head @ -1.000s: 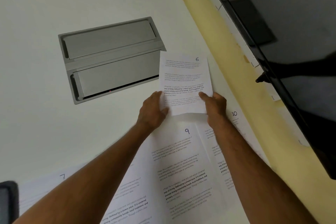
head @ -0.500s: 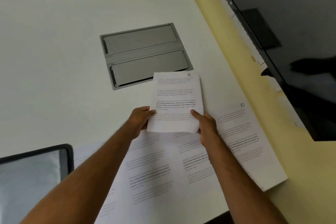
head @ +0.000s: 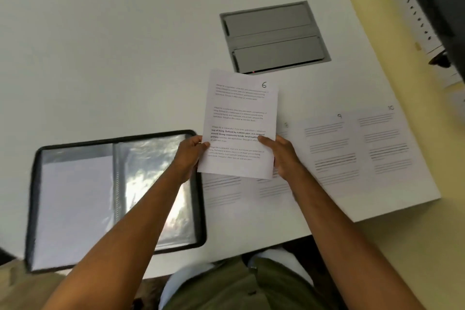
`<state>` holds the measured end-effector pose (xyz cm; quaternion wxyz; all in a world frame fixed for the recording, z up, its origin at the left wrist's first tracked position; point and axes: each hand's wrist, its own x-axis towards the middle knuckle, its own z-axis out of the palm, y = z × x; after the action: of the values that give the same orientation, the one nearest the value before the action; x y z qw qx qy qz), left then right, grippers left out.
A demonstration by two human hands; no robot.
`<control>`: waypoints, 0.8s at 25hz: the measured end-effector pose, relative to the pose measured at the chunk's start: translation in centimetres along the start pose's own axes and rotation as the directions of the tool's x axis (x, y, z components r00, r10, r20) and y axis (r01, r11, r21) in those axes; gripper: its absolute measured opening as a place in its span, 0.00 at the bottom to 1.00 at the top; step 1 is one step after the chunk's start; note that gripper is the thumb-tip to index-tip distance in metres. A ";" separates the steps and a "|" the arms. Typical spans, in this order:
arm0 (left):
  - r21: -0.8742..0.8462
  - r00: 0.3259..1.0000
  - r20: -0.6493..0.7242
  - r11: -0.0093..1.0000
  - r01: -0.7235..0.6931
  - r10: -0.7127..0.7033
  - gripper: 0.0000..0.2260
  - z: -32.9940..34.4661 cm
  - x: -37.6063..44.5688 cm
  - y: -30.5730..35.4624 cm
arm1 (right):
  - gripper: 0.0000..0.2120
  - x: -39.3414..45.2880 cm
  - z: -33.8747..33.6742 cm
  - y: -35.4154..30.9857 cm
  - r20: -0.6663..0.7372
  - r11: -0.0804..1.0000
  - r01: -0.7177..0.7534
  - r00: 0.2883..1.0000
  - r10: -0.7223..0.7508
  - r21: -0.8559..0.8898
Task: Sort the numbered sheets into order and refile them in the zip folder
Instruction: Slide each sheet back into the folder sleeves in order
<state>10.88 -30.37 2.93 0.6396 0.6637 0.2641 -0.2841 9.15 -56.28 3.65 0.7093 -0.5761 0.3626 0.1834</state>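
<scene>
Both hands hold up a printed sheet marked 6 (head: pixel 239 118) above the white table. My left hand (head: pixel 190 156) grips its lower left edge and my right hand (head: pixel 283 156) pinches its lower right edge, thumb on the front. The black zip folder (head: pixel 35 209) lies open at the left, with clear plastic sleeves and a white sheet in its left page. Flat on the table to the right lie the sheet marked 9 (head: pixel 327 148) and the sheet marked 10 (head: pixel 385 143). More sheets lie under the held one, their numbers hidden.
A grey metal cable hatch (head: pixel 274 38) is set into the table (head: pixel 100 58) beyond the sheets. A dark screen (head: pixel 442 7) stands at the far right over a yellow floor. The table's near edge runs just past the folder and sheets.
The view has swung left and down, and the open folder now shows in full. Both hands still hold sheet 6, carried left towards the folder, away from sheets 9 and 10.
</scene>
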 end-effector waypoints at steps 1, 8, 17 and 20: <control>0.001 1.000 0.005 1.000 -0.007 0.007 0.09 -2.0 -1.0 -0.6 | 0.13 -0.8 1.7 0.5 0.011 1.000 0.002 1.000 -0.002 -0.008; 0.013 1.000 -0.017 1.000 -0.002 0.002 0.10 -14.7 -4.8 -4.7 | 0.16 -4.4 12.4 5.2 0.093 0.984 0.081 0.993 -0.067 -0.161; 0.031 0.999 -0.023 0.999 -0.023 0.024 0.08 -22.1 -3.8 -7.7 | 0.18 -5.6 19.3 10.2 0.060 0.958 0.127 0.991 -0.115 -0.255; 0.094 0.996 -0.038 0.993 -0.074 0.077 0.08 -23.1 -2.7 -7.9 | 0.18 -5.8 20.1 11.2 0.030 0.954 0.151 0.988 -0.148 -0.259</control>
<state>4.25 -6.96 -0.22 0.6128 0.7079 0.2387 -0.2577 3.75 -33.24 1.71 0.6410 -0.6892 0.2868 0.1782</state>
